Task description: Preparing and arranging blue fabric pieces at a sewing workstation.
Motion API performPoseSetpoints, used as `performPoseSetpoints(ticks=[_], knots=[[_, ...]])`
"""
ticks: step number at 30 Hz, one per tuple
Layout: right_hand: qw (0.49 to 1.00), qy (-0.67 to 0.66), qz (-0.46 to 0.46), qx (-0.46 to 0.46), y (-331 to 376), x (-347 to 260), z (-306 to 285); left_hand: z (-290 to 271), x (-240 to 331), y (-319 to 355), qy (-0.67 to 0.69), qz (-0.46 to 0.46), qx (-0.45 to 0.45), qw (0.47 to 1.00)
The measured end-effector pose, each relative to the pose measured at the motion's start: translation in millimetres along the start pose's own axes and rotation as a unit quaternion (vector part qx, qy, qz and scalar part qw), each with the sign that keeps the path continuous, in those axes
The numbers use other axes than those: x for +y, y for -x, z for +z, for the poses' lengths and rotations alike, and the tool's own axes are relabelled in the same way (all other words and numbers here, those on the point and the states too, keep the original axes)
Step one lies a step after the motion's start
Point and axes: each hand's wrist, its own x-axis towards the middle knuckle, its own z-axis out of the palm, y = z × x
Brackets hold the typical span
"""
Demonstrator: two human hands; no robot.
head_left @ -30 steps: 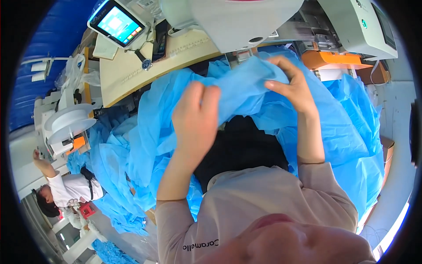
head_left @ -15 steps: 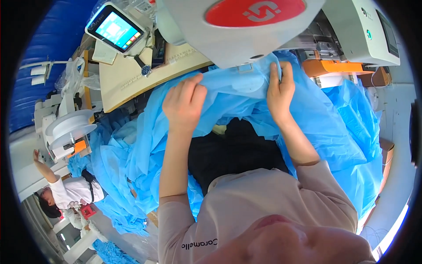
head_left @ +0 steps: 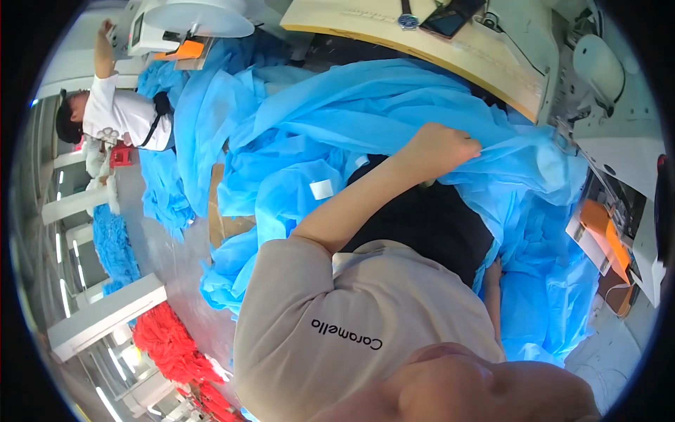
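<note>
Blue thin nonwoven fabric (head_left: 373, 91) lies in loose folds across my lap and along the table edge. My left hand (head_left: 450, 150) is closed on a gathered part of it, and the fabric stretches from my fist toward the sewing machine (head_left: 590, 112) at the right. Low beside my right thigh is my right hand (head_left: 494, 271), next to more blue fabric; its fingers are hidden. A small white square label (head_left: 321, 190) shows on the folds left of my left forearm.
A wooden table (head_left: 337, 20) at the far side carries a wristwatch (head_left: 407, 20) and a dark phone (head_left: 452, 18). An orange machine part (head_left: 605, 228) stands at right. Another person (head_left: 123, 116) works at far left, near red fabric piles (head_left: 169, 337).
The view has swung leftward. My right hand has let go of the fabric under the machine head and dropped beside my thigh. My left hand grips a gathered part of the fabric.
</note>
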Motion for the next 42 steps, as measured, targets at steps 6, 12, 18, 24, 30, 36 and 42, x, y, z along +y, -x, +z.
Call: performPoseSetpoints(ticks=[6, 12, 18, 24, 30, 36, 42], knots=[[0.955, -0.111, -0.252, -0.113, 4.8, -91.3, -211.9, -40.4, -45.0, 41.4, -0.070, -0.132, 0.108, 0.983], [0.813, -0.293, -0.149, 0.480, -9.4, -217.1, -342.6, -80.6, -74.7, 52.8, -0.103, -0.172, 0.195, 0.960], [0.781, -0.284, -0.206, 0.516, -9.4, -268.4, -339.7, -90.3, -89.5, 64.5, -0.102, -0.264, 0.225, 0.933], [0.806, -0.365, -0.084, 0.458, 20.9, -236.4, -356.2, -102.4, -72.7, 30.2, -0.083, -0.211, 0.249, 0.941], [0.768, -0.438, 0.005, 0.467, 63.4, -156.3, -355.8, -105.7, -19.4, -18.0, 0.196, -0.101, 0.141, 0.965], [0.747, -0.042, 0.022, 0.663, 20.5, -114.1, -356.4, -60.8, 10.5, -51.1, 0.084, -0.041, 0.160, 0.983], [0.756, -0.024, -0.007, 0.654, -15.6, -83.3, -372.0, -57.1, -6.4, -56.6, 0.112, -0.054, 0.183, 0.975]])
